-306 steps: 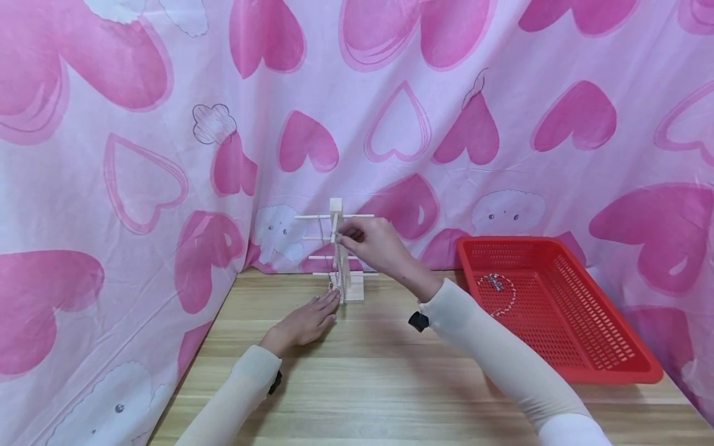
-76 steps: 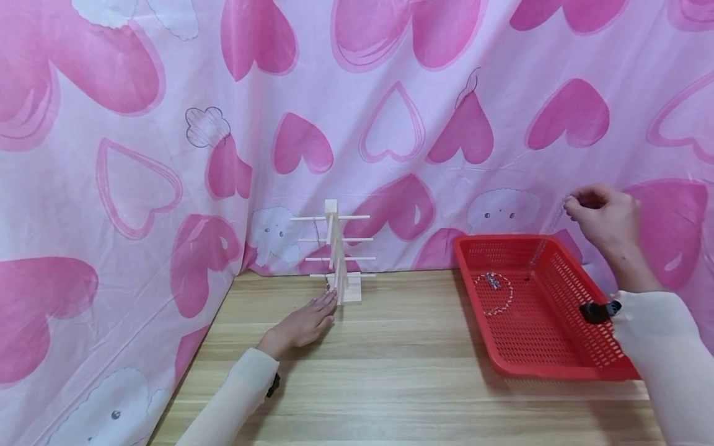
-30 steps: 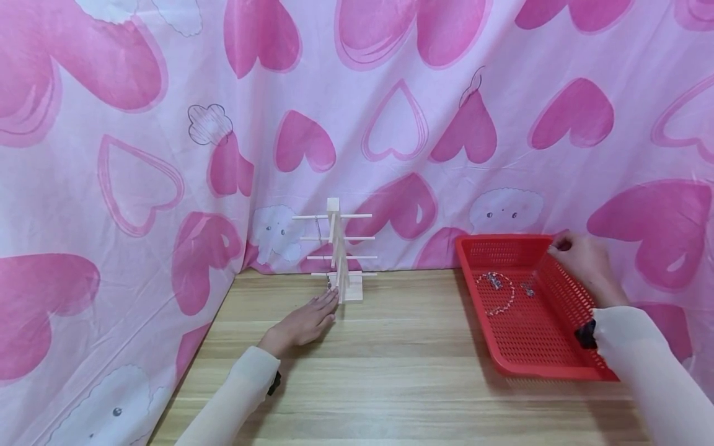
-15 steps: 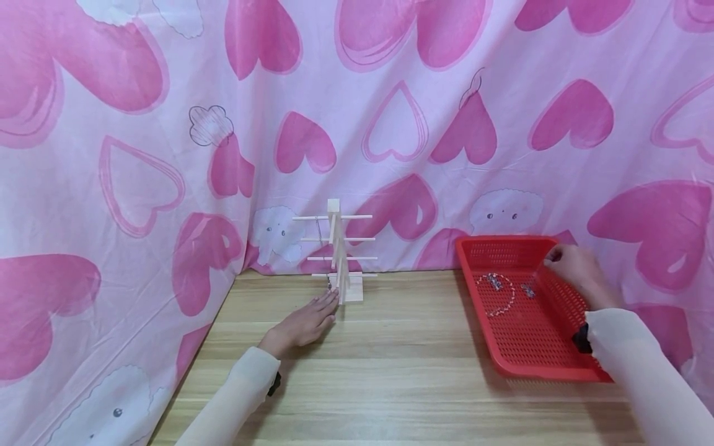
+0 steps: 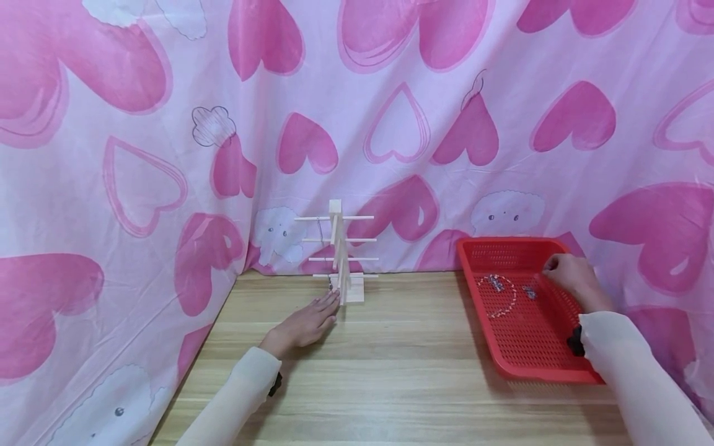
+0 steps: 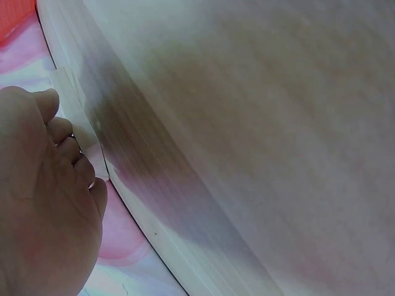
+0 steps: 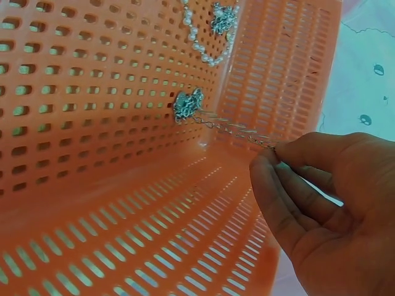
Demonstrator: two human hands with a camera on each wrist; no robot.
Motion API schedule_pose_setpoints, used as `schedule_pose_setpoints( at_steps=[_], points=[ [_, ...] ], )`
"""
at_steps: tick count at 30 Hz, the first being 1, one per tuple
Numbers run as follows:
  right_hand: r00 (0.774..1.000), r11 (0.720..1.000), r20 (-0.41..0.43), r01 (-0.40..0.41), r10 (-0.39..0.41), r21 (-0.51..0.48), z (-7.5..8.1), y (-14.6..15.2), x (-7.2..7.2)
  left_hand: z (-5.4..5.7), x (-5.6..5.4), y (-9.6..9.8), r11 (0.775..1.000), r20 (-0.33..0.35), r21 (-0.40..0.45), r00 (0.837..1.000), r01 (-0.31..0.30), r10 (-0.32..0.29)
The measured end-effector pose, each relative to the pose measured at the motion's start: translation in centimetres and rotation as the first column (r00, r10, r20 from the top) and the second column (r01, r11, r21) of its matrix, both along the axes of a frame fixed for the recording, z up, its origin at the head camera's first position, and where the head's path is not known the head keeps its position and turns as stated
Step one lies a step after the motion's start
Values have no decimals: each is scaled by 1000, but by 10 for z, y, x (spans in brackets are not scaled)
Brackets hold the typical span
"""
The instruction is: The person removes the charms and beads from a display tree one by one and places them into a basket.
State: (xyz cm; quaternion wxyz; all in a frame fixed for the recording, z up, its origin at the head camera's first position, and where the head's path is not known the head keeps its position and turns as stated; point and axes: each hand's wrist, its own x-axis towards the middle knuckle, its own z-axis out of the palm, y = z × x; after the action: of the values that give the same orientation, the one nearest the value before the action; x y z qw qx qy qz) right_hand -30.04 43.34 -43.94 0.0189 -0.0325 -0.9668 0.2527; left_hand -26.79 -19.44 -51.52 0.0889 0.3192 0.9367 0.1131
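My right hand (image 5: 577, 282) is over the right side of the red basket (image 5: 549, 373). In the right wrist view its thumb and forefinger pinch the end of a silver chain necklace (image 7: 187, 105), whose lower part lies heaped on the basket floor. Left of that heap, a pearl necklace (image 5: 514, 303) forms a loop around another small pile of silver chain (image 5: 495, 283). My left hand (image 5: 304, 323) lies with outstretched fingers at the foot of the wooden peg stand (image 5: 341, 248). A thin chain (image 5: 320, 230) hangs on the stand's left pegs.
The basket stands on the right of the wood-grain table (image 5: 385, 365). A pink heart-patterned cloth (image 5: 401, 124) rises behind and to the left, close behind the stand.
My right hand has gone from the stand to the basket with a silver chain, then lowered it until much of it heaps on the floor. My left hand stays at the stand's foot.
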Motion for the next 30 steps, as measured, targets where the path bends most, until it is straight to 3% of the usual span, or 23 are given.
schedule_pose_setpoints(
  at_steps=[6, 18, 30],
  points=[
    [1000, 1000, 3, 5, -5, -29, -3, 3, 2, -3, -1, 1, 1000, -8, 8, 1000, 1, -1],
    [1000, 1000, -3, -31, 31, 4, -4, 2, -2, -4, -1, 1, 1000, -10, 6, 1000, -2, 2],
    [993, 996, -82, -91, 90, -9, 21, -57, -9, -3, -1, 0, 1000, -17, -1, 1000, -3, 3]
  ],
)
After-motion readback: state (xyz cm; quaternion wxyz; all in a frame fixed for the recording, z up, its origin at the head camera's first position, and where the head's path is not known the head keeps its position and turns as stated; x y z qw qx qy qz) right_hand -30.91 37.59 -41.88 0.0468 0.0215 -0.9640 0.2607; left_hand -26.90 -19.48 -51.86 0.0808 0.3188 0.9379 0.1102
